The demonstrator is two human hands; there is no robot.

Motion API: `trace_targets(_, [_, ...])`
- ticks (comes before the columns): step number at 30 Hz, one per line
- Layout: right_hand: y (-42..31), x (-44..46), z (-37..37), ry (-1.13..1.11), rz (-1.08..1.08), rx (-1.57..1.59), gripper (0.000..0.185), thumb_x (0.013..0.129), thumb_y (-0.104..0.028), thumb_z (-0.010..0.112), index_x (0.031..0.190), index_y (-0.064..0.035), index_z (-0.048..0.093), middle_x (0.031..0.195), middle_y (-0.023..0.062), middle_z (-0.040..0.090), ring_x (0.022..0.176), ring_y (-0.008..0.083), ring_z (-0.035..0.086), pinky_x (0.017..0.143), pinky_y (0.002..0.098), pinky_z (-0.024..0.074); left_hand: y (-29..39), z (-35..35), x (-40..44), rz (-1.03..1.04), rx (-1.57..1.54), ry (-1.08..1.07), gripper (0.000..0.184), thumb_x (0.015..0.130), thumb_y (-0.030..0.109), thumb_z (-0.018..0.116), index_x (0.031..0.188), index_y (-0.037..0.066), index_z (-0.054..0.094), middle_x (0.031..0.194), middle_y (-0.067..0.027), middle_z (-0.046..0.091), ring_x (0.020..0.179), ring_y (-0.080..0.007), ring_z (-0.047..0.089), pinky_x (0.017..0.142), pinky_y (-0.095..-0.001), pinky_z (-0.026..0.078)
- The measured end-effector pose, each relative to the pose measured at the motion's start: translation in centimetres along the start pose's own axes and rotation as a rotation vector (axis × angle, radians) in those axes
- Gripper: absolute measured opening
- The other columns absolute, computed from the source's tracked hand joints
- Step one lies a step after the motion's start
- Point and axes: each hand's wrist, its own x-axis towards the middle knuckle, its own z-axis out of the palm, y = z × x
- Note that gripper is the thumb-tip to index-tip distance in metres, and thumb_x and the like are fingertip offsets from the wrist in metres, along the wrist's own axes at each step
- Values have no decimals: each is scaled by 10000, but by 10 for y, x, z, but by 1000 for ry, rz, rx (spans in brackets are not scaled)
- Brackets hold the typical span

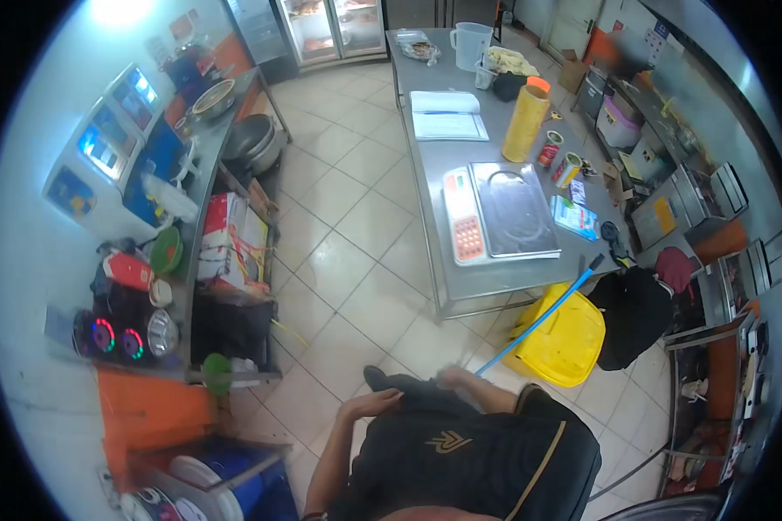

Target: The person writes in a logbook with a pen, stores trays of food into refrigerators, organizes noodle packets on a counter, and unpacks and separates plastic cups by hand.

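My left hand (377,402) lies at the edge of my dark trousers (421,395), fingers stretched out against the cloth, with nothing visible in it. My right hand (456,379) is in front of my body and slightly blurred, so its fingers are hard to make out. Close by it ends the visible part of a blue pole (539,319), which slants up to the right across a yellow plastic bin (569,343). Whether the right hand touches the pole I cannot tell. My black shirt (487,447) with a gold logo fills the bottom.
Ahead stands a steel table (447,204) with a scale (517,213), a yellow bottle (526,122), an open notebook (449,115), cans and a clear jug (471,45). A black bag or cloth (630,317) sits beside the bin. Shelving (191,252) lines the left wall.
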Motion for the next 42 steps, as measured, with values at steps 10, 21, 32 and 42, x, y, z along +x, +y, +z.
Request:
trace_targets(10, [-169, 175, -438, 429, -80, 1236, 306, 975, -294, 527, 1115, -31, 596, 927, 86, 682, 804, 165, 672, 706, 298, 530, 61, -248, 71, -127, 8, -520, 927, 954, 718, 155, 1547, 13, 54, 1605, -209, 123, 1479, -319, 159, 1182, -409, 200])
trace_targets(21, [25, 360, -407, 531, 475, 723, 311, 864, -287, 557, 920, -11, 691, 1055, 199, 677, 935, 388, 648, 896, 445, 495, 100, -569, 212, -160, 278, -761, 848, 975, 685, 245, 1495, 16, 248, 1526, -164, 307, 1370, -305, 332, 1099, -409, 313])
trace_targets(32, [64, 415, -512, 566, 473, 1800, 552, 985, -452, 466, 1356, -45, 494, 1225, 209, 599, 1115, 302, 589, 938, 431, 482, 128, -806, 405, 61, 307, -752, 626, 988, 658, 299, 1152, 60, 385, 944, -42, 425, 850, -160, 434, 729, -339, 431])
trace_targets(42, [139, 548, -774, 856, 581, 1845, 578, 985, -476, 448, 1378, -54, 479, 1267, 205, 578, 1153, 306, 567, 972, 449, 454, 256, -980, 542, 28, 392, -898, 524, 1013, 593, 288, 1133, 109, 449, 1006, -23, 424, 878, -155, 428, 775, -320, 428])
